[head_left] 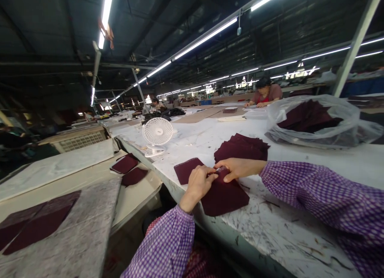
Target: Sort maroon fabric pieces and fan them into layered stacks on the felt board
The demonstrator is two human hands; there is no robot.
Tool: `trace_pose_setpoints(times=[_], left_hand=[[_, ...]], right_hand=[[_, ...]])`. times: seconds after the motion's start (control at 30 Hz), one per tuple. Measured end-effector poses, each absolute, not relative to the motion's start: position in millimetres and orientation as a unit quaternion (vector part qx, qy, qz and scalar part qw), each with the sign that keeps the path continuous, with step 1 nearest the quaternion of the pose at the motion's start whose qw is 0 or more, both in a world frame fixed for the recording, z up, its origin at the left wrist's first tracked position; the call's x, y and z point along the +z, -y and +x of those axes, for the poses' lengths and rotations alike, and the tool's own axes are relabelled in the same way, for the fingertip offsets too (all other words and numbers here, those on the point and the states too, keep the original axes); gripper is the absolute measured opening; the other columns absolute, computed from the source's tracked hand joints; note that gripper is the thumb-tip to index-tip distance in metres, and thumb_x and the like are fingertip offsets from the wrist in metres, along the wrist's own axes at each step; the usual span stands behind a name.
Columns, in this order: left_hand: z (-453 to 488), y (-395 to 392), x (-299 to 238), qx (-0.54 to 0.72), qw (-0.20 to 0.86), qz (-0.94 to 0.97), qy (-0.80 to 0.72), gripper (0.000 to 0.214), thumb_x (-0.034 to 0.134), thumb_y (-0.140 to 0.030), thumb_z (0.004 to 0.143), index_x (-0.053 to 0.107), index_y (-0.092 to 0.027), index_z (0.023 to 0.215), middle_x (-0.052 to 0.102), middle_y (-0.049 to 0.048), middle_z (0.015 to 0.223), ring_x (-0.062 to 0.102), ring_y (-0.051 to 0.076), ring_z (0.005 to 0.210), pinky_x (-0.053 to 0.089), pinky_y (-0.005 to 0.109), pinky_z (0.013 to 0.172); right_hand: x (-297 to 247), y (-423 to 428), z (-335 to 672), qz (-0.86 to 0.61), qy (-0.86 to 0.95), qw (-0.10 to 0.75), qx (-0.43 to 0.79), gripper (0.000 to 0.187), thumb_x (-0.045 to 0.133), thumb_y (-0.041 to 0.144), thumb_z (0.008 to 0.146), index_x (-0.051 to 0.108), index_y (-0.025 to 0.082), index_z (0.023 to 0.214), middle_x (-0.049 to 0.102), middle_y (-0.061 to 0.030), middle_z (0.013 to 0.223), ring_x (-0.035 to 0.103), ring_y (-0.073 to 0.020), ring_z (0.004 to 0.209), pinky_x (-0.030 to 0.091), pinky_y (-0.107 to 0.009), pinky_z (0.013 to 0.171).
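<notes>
Purple checked sleeves lie nearest to us, the left sleeve (168, 242) low in the middle and the right sleeve (312, 192) reaching in over the desk (192, 130). Our left hand (199, 184) and right hand (238, 168) meet at the top of a dark red cloth (226, 198). The fingers of both hands pinch it there, close together, where a pale strip shows. We cannot see how they grip underneath.

The cloth lies at the near rim of the desk. If our fingers let go too soon, it could slide off and drop into the dark gap beside us. If our two hands pull unevenly, the top could go crooked or crease.

Just past our right hand sits a loose pile (241, 147) of the same cloth, spread like cards. A bump from that hand could push the pile over. One small piece (185, 170) lies beside our left hand, and our knuckles could knock it away. A white fan (158, 131) stands further back. We cannot tell if it spins, but wind from it could lift a loose bit. Dark specks (271, 203) on the desk, maybe threads, could stick to the cloth.
</notes>
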State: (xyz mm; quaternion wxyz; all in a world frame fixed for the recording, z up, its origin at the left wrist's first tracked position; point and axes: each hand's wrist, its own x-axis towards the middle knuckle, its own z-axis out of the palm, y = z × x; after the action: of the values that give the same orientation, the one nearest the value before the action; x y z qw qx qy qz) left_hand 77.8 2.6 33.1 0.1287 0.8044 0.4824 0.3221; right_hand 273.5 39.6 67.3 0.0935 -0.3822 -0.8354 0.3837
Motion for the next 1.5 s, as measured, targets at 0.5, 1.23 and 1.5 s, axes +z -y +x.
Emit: trace_pose_setpoints(times=[0.5, 1.23, 1.5], left_hand=[[86.5, -8.7, 21.6, 0.273, 0.058, 0.83, -0.484, 0.022, 0.054, -0.017, 0.082, 0.072, -0.026, 0.091, 0.064, 0.003, 0.088, 0.056, 0.019, 0.09, 0.042, 0.028, 0.076], [85.4, 0.6, 19.5, 0.228, -0.031, 0.863, -0.449, 0.037, 0.038, -0.015, 0.09, 0.068, -0.03, 0.104, 0.057, 0.005, 0.089, 0.046, 0.019, 0.083, 0.041, 0.031, 0.075], [80.0, 0.9, 21.3, 0.247, -0.006, 0.858, -0.45, 0.034, 0.04, -0.013, 0.088, 0.07, -0.027, 0.096, 0.059, 0.0046, 0.086, 0.05, 0.018, 0.081, 0.042, 0.029, 0.074]], right_hand=[[59.9, -56.8, 288.3, -0.321, 0.938, 0.112, 0.063, 0.02, 0.05, 0.013, 0.077, 0.068, 0.013, 0.087, 0.068, -0.0045, 0.077, 0.059, -0.0142, 0.066, 0.042, -0.024, 0.065], [48.4, -33.9, 305.3, -0.288, 0.937, 0.046, -0.193, 0.023, 0.043, 0.01, 0.088, 0.063, 0.015, 0.098, 0.059, -0.0083, 0.09, 0.052, -0.0205, 0.084, 0.041, -0.034, 0.074], [40.1, -17.8, 276.2, -0.299, 0.941, 0.16, -0.017, 0.03, 0.036, 0.012, 0.089, 0.065, 0.014, 0.1, 0.06, -0.01, 0.095, 0.055, -0.0197, 0.087, 0.046, -0.032, 0.079]])
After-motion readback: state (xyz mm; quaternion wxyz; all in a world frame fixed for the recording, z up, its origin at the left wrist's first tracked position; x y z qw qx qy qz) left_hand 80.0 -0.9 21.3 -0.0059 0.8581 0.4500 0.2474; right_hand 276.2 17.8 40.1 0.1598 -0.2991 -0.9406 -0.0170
